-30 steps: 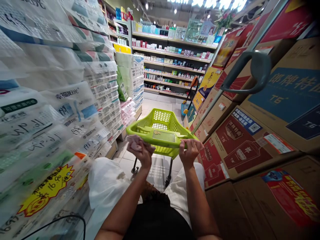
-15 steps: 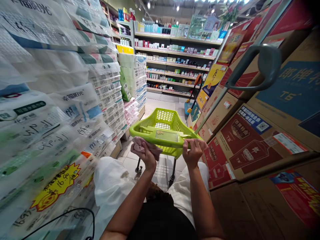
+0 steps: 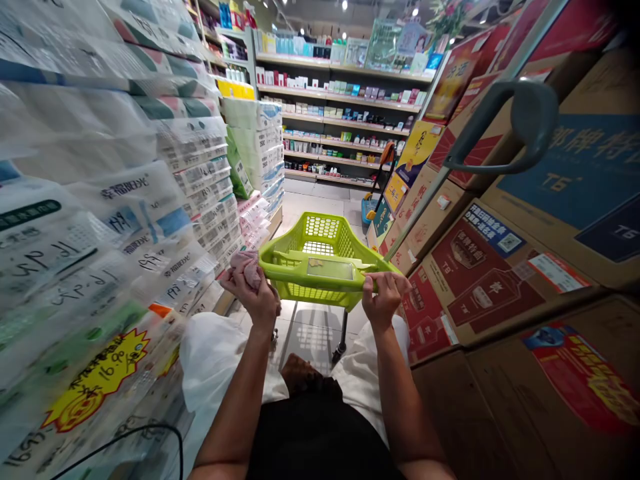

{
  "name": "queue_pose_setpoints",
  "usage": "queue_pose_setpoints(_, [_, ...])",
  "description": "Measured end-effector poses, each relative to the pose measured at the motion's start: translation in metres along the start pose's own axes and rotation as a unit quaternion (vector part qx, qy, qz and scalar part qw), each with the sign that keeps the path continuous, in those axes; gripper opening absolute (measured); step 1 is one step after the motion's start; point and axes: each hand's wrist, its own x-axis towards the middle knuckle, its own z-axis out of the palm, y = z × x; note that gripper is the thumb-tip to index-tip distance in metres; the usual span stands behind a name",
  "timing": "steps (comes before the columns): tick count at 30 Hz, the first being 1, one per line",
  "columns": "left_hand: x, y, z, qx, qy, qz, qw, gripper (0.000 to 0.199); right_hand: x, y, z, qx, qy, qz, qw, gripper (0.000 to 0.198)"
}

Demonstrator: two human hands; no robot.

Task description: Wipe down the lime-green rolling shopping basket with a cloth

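Observation:
A lime-green plastic shopping basket point(image 3: 327, 287) with a wide front rim stands before my knees, its grey pull handle point(image 3: 505, 167) rising up to the right. Bunched in my left hand point(image 3: 257, 293) is a pinkish cloth point(image 3: 245, 263), pressed against the left corner of the rim. My right hand point(image 3: 383, 300) grips the right corner of that rim with curled fingers. A small clear label panel point(image 3: 330, 269) is set in the middle of the rim. Inside, the part of the basket that shows is bare lattice.
Stacked tissue packs point(image 3: 150, 220) wall the left side. Liquor cartons point(image 3: 490, 273) are piled close on the right. Shelves of small boxed goods point(image 3: 345, 107) stand across the far end, beyond the tiled floor point(image 3: 320, 193). A black cord point(image 3: 170, 430) loops at lower left.
My left hand has moved left with the cloth, from beneath the rim to its left corner. My right hand stays on the rim. The view has shifted slightly.

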Motion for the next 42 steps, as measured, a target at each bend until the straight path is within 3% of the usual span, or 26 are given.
queue_pose_setpoints(4, [-0.044,0.021,-0.001,0.033,-0.053,0.081,0.995,0.024,-0.002,0.001,-0.002,0.002,-0.017,0.019,1.000,0.036])
queue_pose_setpoints(9, [-0.100,0.020,0.008,-0.002,-0.167,0.128,0.978,0.025,-0.003,0.004,-0.005,0.040,-0.027,0.014,0.999,0.045])
queue_pose_setpoints(12, [-0.087,0.013,0.010,-0.006,-0.104,0.113,0.988,0.023,-0.003,0.006,-0.006,0.050,-0.041,0.008,0.998,0.050])
queue_pose_setpoints(15, [-0.050,0.009,0.007,0.001,0.000,0.074,0.997,0.020,-0.001,0.008,-0.006,0.056,-0.046,0.024,0.997,0.055])
queue_pose_setpoints(17, [-0.028,0.009,0.001,-0.001,0.026,0.050,0.998,0.017,0.000,0.011,-0.006,0.063,-0.038,0.045,0.996,0.058])
queue_pose_setpoints(22, [-0.004,0.006,-0.008,-0.075,-0.028,-0.024,0.996,0.019,0.012,0.029,-0.007,0.073,-0.010,0.090,0.993,0.063])
queue_pose_setpoints(25, [0.000,-0.007,-0.002,-0.182,-0.099,-0.114,0.972,0.027,0.018,0.029,-0.011,0.052,-0.005,0.096,0.994,0.054])
queue_pose_setpoints(29, [-0.010,-0.029,0.008,-0.275,-0.139,-0.273,0.912,0.041,0.013,-0.003,-0.012,0.016,0.011,0.031,0.999,0.029])
queue_pose_setpoints(31, [-0.017,-0.029,0.004,-0.285,-0.133,-0.306,0.898,0.042,0.008,-0.022,-0.010,0.034,-0.026,-0.029,0.999,0.025])
queue_pose_setpoints(34, [-0.015,-0.011,-0.009,-0.281,-0.167,-0.247,0.912,0.033,0.002,-0.036,-0.005,0.069,-0.068,-0.056,0.994,0.026])
queue_pose_setpoints(37, [0.000,0.011,-0.012,-0.265,-0.295,-0.107,0.912,0.023,-0.001,-0.030,-0.001,0.099,-0.056,-0.029,0.993,0.028])
queue_pose_setpoints(39, [0.003,0.011,-0.003,-0.249,-0.348,-0.061,0.902,0.020,-0.003,-0.021,0.000,0.107,-0.042,-0.017,0.993,0.028])
queue_pose_setpoints(40, [0.001,0.007,0.004,-0.242,-0.338,-0.069,0.907,0.020,-0.003,-0.017,0.001,0.108,-0.037,-0.011,0.993,0.028])
queue_pose_setpoints(42, [-0.013,-0.008,0.014,-0.231,-0.261,-0.134,0.928,0.024,-0.004,-0.010,0.003,0.113,-0.035,0.000,0.993,0.028])
